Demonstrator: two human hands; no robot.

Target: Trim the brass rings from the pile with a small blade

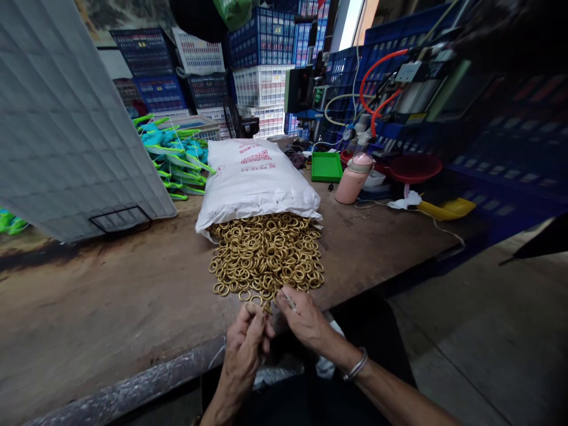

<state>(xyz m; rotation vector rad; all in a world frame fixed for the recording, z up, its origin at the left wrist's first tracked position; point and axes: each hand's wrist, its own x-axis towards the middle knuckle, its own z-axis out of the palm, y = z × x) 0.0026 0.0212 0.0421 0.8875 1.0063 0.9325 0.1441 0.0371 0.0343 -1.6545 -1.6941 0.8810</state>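
Observation:
A heap of brass-coloured rings (pixel 266 251) spills from the open mouth of a white sack (pixel 255 177) lying on the brown worktable (pixel 110 296). My left hand (pixel 246 346) is at the table's near edge, fingers pinched together on a stack of rings. My right hand (pixel 304 319), with a metal bracelet on its wrist, is closed beside it and touches the near rim of the heap; a small shiny piece shows at its fingertips, too small to name. Both hands almost meet just in front of the heap.
A grey panel (pixel 66 130) leans at the left. Green and blue plastic parts (pixel 177 154) lie behind it. A green tray (pixel 326 167), pink bottle (pixel 354 178), red bowl (pixel 415 167) and yellow scoop (pixel 446 208) stand at the right. Stacked crates (pixel 261 71) fill the back.

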